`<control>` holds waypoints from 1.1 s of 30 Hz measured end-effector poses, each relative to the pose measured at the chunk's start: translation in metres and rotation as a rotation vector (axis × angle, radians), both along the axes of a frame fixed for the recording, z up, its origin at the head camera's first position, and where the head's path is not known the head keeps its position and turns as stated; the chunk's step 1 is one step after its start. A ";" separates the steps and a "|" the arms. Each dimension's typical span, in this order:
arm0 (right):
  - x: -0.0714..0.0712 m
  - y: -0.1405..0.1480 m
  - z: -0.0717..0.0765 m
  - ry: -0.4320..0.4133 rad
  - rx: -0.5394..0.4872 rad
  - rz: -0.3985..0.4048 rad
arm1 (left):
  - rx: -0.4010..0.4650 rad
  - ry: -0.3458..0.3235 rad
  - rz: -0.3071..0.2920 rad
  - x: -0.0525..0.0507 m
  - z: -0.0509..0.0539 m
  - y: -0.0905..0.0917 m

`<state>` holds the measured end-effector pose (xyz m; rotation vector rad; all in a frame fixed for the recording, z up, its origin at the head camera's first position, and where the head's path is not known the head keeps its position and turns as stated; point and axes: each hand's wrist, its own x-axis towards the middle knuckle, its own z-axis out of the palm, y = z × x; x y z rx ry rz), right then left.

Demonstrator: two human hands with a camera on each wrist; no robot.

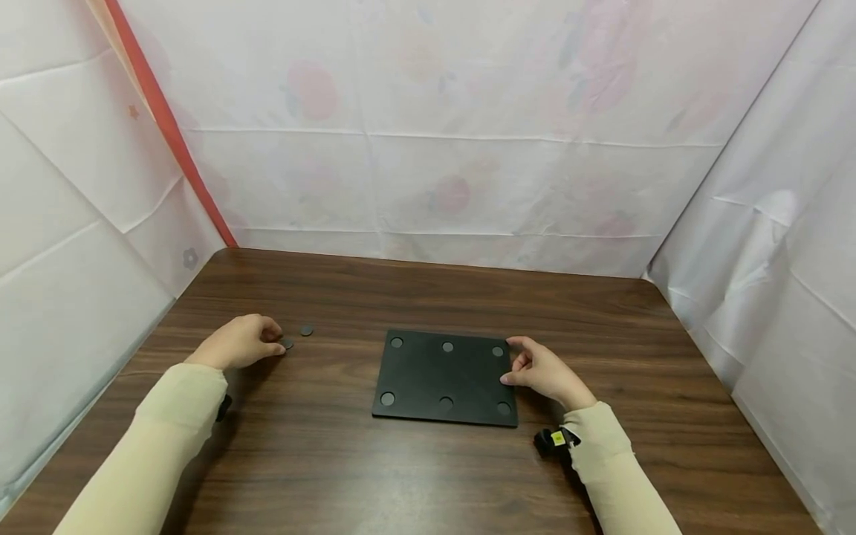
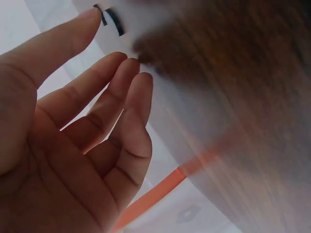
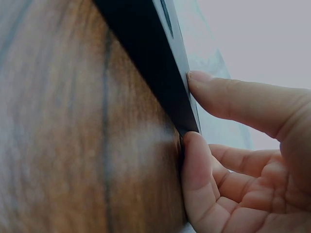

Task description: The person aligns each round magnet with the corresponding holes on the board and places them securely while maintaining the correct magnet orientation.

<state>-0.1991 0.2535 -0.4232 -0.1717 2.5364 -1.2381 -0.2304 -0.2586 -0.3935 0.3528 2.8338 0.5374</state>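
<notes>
Here a disc [image 1: 289, 343] lies at the spread left grip [image 1: 242, 342], right grip [image 1: 547, 374] pinching board [image 1: 441, 377]

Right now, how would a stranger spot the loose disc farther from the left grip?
On the brown table, look left of the black board. The small grey disc lies flat there. It is nearer the board than its loose neighbour, which sits by the left grip.

There is one flat black rectangular board [image 1: 414, 375] with six round recesses [image 1: 387, 399], counted as two rows of three. Outside it are two thin dark grey round discs [image 1: 306, 331]. There is one brown wood-grain table [image 1: 301, 461], one long red strip [image 1: 160, 111] and two pale yellow sleeves [image 1: 167, 416].
</notes>
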 end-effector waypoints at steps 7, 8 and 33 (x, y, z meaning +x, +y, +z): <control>0.001 -0.001 -0.001 -0.002 -0.003 -0.006 | 0.004 0.051 0.026 -0.002 -0.007 -0.001; 0.001 -0.001 0.000 -0.003 -0.003 -0.008 | 0.007 0.061 0.031 -0.002 -0.008 -0.001; 0.000 -0.002 0.002 0.003 -0.002 -0.027 | 0.021 0.087 0.009 -0.004 -0.014 0.001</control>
